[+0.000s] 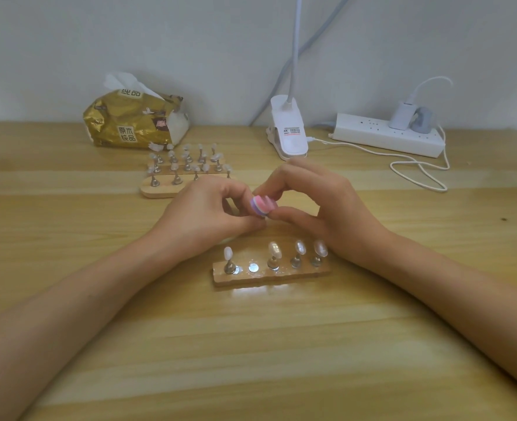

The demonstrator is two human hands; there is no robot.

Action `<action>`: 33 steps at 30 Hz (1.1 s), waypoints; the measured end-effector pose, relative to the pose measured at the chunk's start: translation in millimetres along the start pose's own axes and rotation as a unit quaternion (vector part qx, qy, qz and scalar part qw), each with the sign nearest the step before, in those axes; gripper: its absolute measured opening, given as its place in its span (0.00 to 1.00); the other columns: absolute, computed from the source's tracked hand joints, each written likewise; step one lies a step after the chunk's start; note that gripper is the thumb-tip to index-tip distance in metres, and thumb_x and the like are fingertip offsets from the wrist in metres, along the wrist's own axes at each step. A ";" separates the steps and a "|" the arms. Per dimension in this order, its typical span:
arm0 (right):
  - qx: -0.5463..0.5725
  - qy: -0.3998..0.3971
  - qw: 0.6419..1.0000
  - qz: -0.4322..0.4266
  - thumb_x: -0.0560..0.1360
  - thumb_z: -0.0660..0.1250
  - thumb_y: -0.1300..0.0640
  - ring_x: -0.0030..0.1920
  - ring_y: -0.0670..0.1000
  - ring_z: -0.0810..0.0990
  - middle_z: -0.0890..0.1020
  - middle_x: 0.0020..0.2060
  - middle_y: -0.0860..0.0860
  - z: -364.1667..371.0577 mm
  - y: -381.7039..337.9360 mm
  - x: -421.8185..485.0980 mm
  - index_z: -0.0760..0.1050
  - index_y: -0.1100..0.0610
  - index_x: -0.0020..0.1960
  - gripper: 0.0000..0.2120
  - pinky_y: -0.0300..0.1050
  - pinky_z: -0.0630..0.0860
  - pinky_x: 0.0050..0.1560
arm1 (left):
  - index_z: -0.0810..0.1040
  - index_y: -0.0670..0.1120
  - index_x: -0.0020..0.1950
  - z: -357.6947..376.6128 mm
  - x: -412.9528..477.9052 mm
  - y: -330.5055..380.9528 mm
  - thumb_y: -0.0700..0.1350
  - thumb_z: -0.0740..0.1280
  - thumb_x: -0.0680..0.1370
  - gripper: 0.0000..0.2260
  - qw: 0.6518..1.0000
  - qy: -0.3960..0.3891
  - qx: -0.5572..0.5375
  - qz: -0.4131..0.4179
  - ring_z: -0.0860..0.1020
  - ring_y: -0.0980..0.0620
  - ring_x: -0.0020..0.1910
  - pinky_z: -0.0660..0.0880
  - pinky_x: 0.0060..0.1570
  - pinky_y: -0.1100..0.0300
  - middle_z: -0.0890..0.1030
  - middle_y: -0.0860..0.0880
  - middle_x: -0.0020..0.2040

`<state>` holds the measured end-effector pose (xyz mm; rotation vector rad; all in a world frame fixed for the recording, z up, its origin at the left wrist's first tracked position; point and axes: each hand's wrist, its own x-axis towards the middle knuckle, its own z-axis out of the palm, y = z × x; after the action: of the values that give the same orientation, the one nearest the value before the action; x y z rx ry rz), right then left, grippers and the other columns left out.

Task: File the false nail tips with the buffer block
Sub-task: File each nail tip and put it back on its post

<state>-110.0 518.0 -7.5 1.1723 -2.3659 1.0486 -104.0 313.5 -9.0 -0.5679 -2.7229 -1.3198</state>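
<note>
A small pink and purple buffer block is pinched between the fingers and thumb of my right hand above the table. My left hand meets it from the left with curled fingers that seem to pinch a small thing against the block; that thing is hidden. Just in front of both hands lies a wooden holder with several false nail tips on metal stands. One round magnet spot on it stands bare.
A second wooden holder with several nail tips on stands sits behind my left hand. Farther back are a gold tissue pack, a white clip lamp, and a white power strip with a looping cable.
</note>
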 end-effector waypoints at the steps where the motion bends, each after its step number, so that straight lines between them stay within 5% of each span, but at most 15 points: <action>1: 0.002 -0.006 1.000 0.008 0.77 0.71 0.64 0.48 0.51 0.80 0.80 0.45 0.54 0.0 0.2 0.4 0.78 0.60 0.50 0.03 0.49 0.78 0.53 | 0.82 0.54 0.36 0.1 0.2 -0.1 0.50 0.77 0.68 0.05 1.000 0.000 -0.001 -0.001 0.73 0.63 0.27 0.66 0.35 0.61 0.78 0.62 0.28; 33: 0.036 -0.013 0.999 0.016 0.76 0.71 0.67 0.47 0.52 0.81 0.81 0.45 0.56 -2.4 2.1 -0.6 0.77 0.64 0.49 0.04 0.52 0.78 0.54 | 0.82 0.53 0.36 0.2 -1.1 1.6 0.49 0.77 0.68 0.05 1.000 0.004 0.001 -0.015 0.73 0.62 0.27 0.67 0.37 0.60 0.78 0.62 0.28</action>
<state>-111.3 520.9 -7.2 1.1834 -2.3938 1.1441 -102.4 314.2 -8.2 -0.5230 -2.7361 -1.3235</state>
